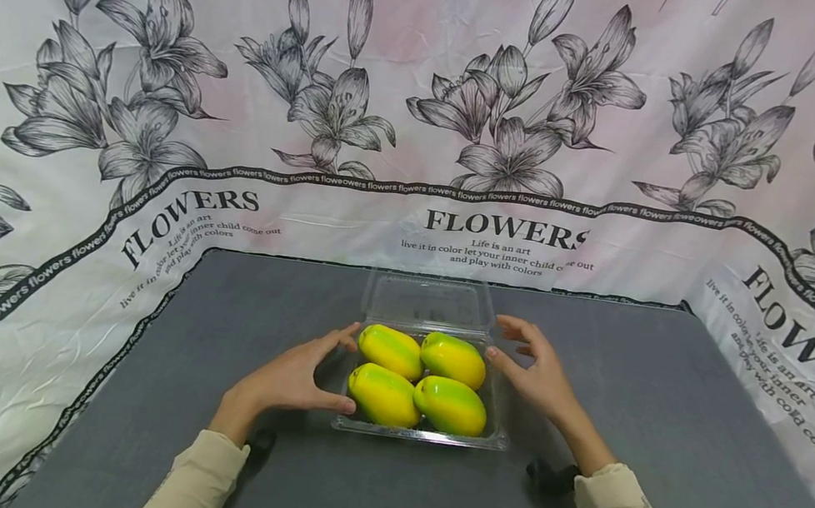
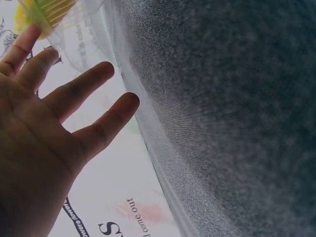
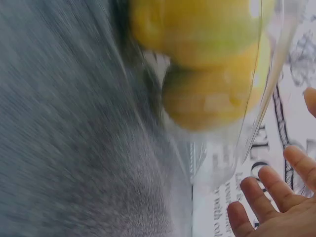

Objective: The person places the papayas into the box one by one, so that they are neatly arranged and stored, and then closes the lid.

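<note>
A clear plastic clamshell box sits on the grey table, its transparent lid folded back away from me. Inside lie several yellow-green mangoes in two rows. My left hand is at the box's left side with fingers spread, the thumb near the front corner. On the other side, my right hand has its thumb and fingers apart near the right rim. Spread fingers also show in both wrist views. Whether either hand touches the box I cannot tell. Mangoes show through its clear wall in the right wrist view.
Grey cloth covers the table. A white curtain with printed flowers and lettering stands along the back and both sides. Dark objects show beneath the wrists, near the sleeves.
</note>
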Motion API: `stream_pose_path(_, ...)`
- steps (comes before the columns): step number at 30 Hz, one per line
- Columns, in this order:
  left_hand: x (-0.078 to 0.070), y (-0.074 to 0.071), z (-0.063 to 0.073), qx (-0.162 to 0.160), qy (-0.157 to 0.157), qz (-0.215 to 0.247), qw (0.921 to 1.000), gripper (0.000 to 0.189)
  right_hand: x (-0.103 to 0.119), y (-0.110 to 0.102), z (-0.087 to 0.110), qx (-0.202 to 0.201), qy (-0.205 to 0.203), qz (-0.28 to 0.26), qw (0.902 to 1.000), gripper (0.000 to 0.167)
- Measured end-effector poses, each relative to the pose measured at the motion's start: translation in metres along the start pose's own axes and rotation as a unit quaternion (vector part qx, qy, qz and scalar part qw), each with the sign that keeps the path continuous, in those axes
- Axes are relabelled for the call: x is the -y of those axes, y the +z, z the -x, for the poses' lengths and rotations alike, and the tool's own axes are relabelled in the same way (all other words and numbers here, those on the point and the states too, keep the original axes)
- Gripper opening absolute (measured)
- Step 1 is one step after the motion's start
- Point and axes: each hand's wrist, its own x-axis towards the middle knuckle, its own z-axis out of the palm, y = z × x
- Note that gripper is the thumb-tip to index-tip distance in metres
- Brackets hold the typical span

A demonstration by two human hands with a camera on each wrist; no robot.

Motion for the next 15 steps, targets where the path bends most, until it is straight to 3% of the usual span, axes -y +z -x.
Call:
stream_pose_path(6,-0.001,0.001,0.001,-0.001,-0.004,-0.003,1.0,0.083,-0.015,-0.006,-0.023,0.021,0.061,-0.024,0.9976,0.062)
stream_pose_path(15,-0.002,0.0,0.0,-0.002,-0.006,-0.006,1.0,0.083,-0.028,-0.006,-0.045,0.052,0.092,-0.021,0.9942,0.069)
